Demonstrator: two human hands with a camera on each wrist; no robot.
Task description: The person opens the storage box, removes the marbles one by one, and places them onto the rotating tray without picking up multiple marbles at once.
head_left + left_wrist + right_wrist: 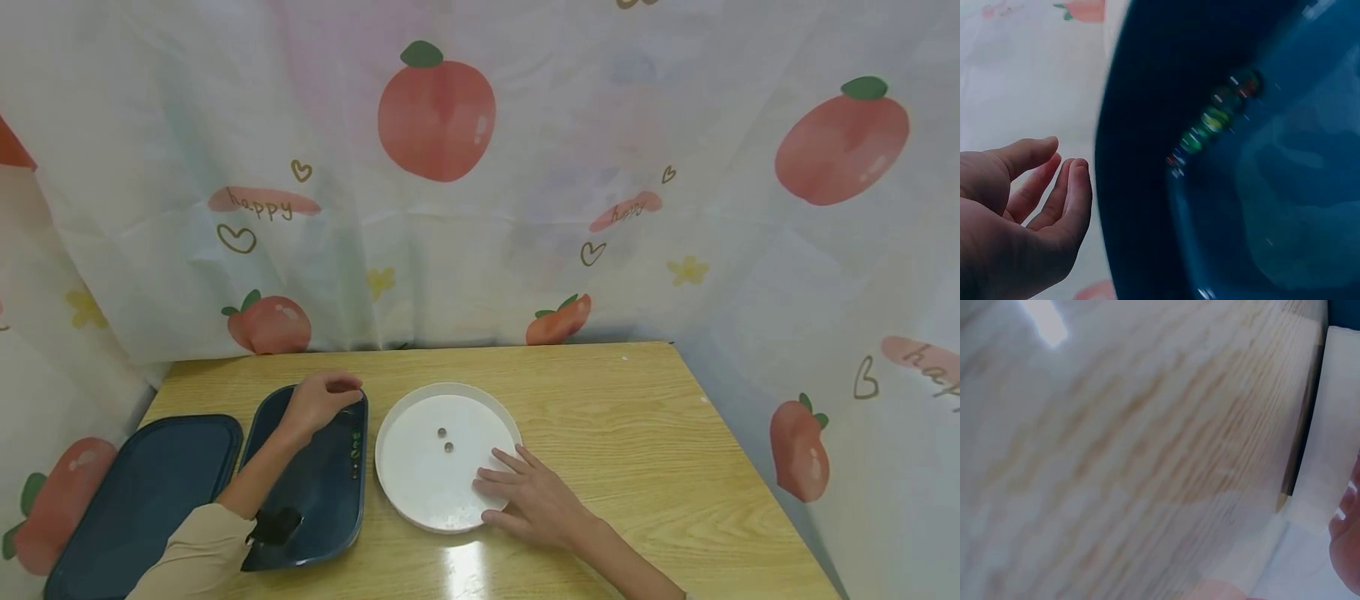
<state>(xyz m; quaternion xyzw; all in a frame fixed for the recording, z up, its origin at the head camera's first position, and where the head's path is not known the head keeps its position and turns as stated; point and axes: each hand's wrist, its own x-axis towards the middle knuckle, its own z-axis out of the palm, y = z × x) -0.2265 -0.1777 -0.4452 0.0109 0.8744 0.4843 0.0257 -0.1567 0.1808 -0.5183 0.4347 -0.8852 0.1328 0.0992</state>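
My left hand (318, 404) hovers at the far end of a dark blue tray (322, 500), its fingers loosely bent. The left wrist view shows no object between thumb and fingertips. Along the tray's right inner side lie several glass marbles (1215, 120) in a row, some green, with tiny beads at one end. My right hand (528, 500) has spread fingers reaching over the near right rim of a round white tray (420, 500). Two small greyish round pieces, one piece (442, 432) behind the other (448, 447), sit inside that white tray.
Another dark blue tray (165, 467) lies at the left, close beside the first. Under everything is a wood-grain table (637, 433), its right side extending past the white tray. A fruit-printed curtain (480, 233) hangs behind and at both sides.
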